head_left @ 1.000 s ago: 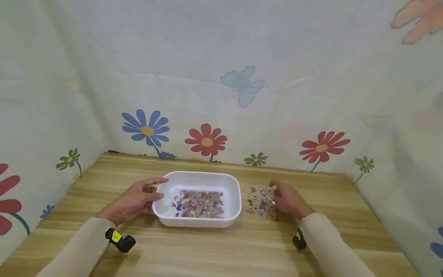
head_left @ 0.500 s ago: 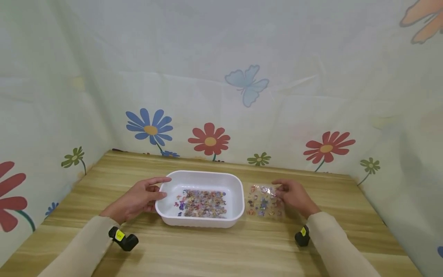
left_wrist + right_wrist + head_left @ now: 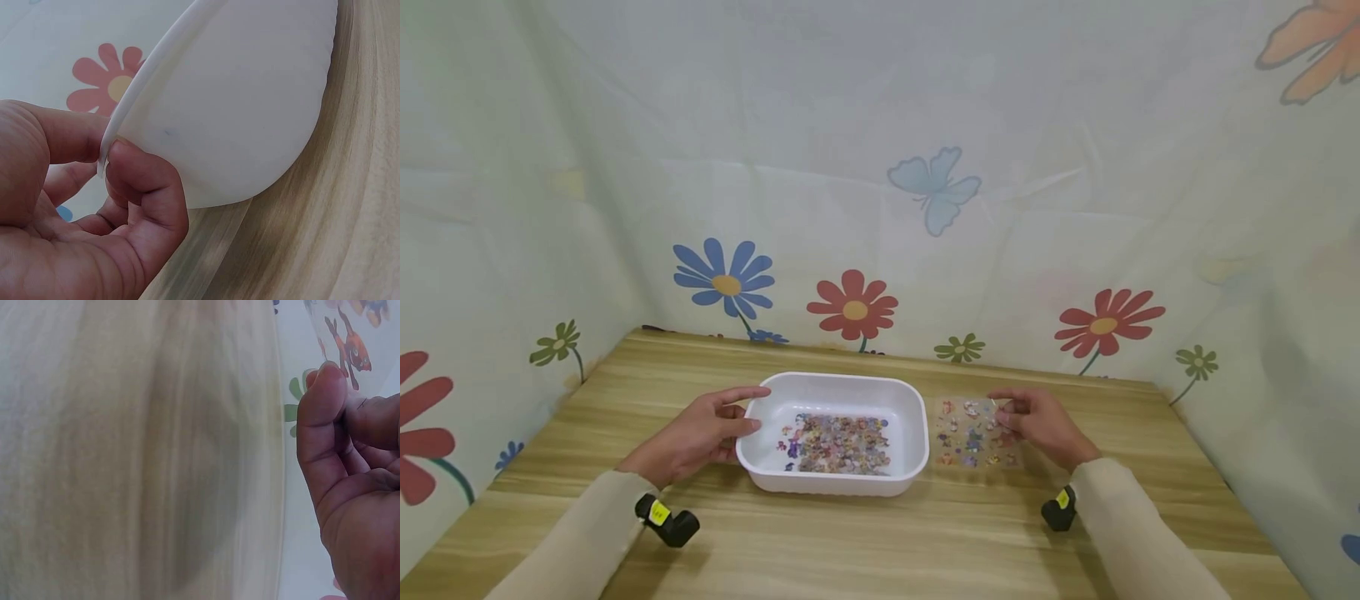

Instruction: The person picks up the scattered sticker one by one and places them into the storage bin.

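Observation:
A white plastic tray (image 3: 827,483) stands on the table, with many small colourful stickers or sticker sheets (image 3: 842,446) lying in a flat heap inside. My left hand (image 3: 700,429) grips the tray's left rim; in the left wrist view the thumb and curled fingers (image 3: 150,187) pinch the rim between them. Just right of the tray is a clear sticker sheet (image 3: 973,435) printed with small cartoon figures. My right hand (image 3: 1037,423) pinches its right side. In the right wrist view, a corner of this sheet (image 3: 353,347) with an orange figure shows above the thumb and fingers.
The wood-grain table (image 3: 865,550) reaches back to a pale curtain (image 3: 820,125) printed with flowers and butterflies, which also closes off both sides. A black wrist camera sits on each sleeve, such as the left camera (image 3: 668,523).
The right hand has shifted its grip on the clear sheet, and more of the sheet shows, with the glare on it gone. The left hand stays on the tray rim.

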`<state>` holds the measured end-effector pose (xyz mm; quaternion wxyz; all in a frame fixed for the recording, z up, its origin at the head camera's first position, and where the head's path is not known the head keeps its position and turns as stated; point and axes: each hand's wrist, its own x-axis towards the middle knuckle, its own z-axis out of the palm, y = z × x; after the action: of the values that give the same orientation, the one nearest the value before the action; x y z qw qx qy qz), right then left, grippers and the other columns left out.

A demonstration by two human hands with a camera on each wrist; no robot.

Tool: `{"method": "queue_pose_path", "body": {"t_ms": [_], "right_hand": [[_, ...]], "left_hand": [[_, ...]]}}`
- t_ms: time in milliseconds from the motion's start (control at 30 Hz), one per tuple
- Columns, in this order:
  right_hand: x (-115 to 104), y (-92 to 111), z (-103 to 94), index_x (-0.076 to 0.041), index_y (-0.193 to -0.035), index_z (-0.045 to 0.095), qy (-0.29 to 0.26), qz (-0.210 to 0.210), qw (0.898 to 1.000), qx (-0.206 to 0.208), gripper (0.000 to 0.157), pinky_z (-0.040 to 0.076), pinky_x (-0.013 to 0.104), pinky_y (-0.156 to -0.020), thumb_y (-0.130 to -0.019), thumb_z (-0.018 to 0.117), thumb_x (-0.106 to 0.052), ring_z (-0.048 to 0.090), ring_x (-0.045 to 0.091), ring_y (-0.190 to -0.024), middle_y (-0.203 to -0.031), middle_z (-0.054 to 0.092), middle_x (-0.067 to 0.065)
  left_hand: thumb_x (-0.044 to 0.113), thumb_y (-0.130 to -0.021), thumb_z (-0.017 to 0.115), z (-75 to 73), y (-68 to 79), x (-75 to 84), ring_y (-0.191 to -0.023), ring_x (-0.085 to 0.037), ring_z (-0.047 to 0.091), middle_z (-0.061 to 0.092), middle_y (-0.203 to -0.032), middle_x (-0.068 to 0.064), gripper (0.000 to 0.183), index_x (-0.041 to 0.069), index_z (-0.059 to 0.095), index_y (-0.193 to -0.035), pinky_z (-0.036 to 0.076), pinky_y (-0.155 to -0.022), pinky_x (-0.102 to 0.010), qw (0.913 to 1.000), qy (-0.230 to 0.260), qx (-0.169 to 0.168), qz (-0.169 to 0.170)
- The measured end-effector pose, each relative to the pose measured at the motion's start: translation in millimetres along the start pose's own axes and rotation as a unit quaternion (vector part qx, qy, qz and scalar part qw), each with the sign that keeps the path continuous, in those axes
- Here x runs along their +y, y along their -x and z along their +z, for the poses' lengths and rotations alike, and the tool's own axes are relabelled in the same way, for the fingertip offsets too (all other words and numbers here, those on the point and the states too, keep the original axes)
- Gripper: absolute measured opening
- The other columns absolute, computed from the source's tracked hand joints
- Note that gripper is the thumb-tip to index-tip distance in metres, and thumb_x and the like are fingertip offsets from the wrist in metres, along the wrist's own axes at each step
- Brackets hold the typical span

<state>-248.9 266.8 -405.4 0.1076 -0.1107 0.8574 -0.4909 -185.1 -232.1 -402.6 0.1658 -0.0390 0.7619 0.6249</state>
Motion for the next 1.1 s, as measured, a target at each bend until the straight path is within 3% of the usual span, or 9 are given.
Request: {"method": "queue_pose_path", "body": {"t_ms": [500, 733, 1100], "right_hand": [[-17, 0, -10.8, 0.008, -0.146, 0.052, -0.029, -0.003, 0.999, -0.029, 0.042, 0.062, 0.030, -0.074, -0.105, 0.056, -0.002, 0.066, 0.015, -0.078, -0.099, 0.071, 0.015], [-24, -1, -13.6, 0.004, -0.147, 0.053, -0.034, 0.011, 0.999, -0.029, 0.042, 0.063, 0.031, -0.076, -0.106, 0.057, -0.005, 0.067, 0.016, -0.079, -0.099, 0.070, 0.009], [-35, -4, -13.4, 0.005, -0.145, 0.054, -0.032, 0.003, 0.999, -0.037, 0.042, 0.063, 0.031, -0.076, -0.104, 0.059, -0.004, 0.067, 0.016, -0.078, -0.099, 0.072, 0.011]], "left_hand": [[0.010, -0.102, 0.065, 0.6, 0.9, 0.4, -0.096, -0.028, 0.068, 0.051, -0.136, -0.022, 0.063, 0.014, 0.042, -0.160, 0.062, -0.077, -0.037, 1.0000, 0.003, -0.005, 0.003], [0.010, -0.102, 0.066, 1.1, 1.4, 1.4, -0.097, -0.028, 0.068, 0.052, -0.132, -0.020, 0.063, 0.014, 0.042, -0.160, 0.063, -0.078, -0.038, 1.0000, 0.002, -0.005, 0.004], [0.009, -0.101, 0.066, 0.9, 1.8, 1.7, -0.097, -0.028, 0.066, 0.053, -0.125, -0.017, 0.063, 0.014, 0.042, -0.160, 0.063, -0.077, -0.037, 1.0000, 0.000, 0.001, 0.000]]}}
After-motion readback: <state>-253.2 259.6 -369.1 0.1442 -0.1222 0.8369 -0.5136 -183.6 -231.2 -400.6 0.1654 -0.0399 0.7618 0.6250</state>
